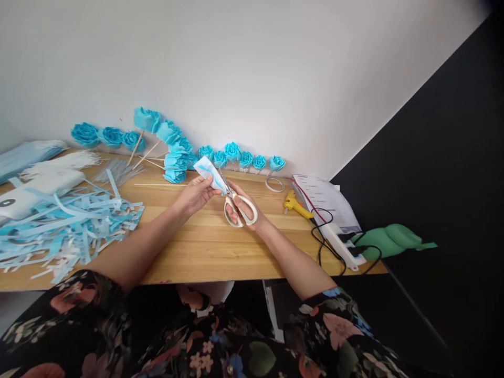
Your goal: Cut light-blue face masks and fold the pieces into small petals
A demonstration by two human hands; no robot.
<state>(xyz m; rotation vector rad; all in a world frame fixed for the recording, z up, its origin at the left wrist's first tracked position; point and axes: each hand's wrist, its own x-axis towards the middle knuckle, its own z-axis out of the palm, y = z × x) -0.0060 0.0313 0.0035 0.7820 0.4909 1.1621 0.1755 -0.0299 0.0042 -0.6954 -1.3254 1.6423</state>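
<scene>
My left hand [196, 195] pinches a folded piece of pale blue and white fabric [208, 172] above the wooden table [205, 247]. My right hand [244, 209] is wrapped through the white handles of a pair of scissors [235, 205], whose blades point up into the fabric. Both hands meet over the middle of the table, just in front of a row of blue fabric roses [240, 156].
A heap of blue and white strips [66, 226] covers the table's left side. More blue roses on sticks [157, 136] lean against the wall. To the right lie a tape ring [274, 184], a yellow glue gun [297, 205], papers [326, 199] and a power strip [340, 244] with black cables.
</scene>
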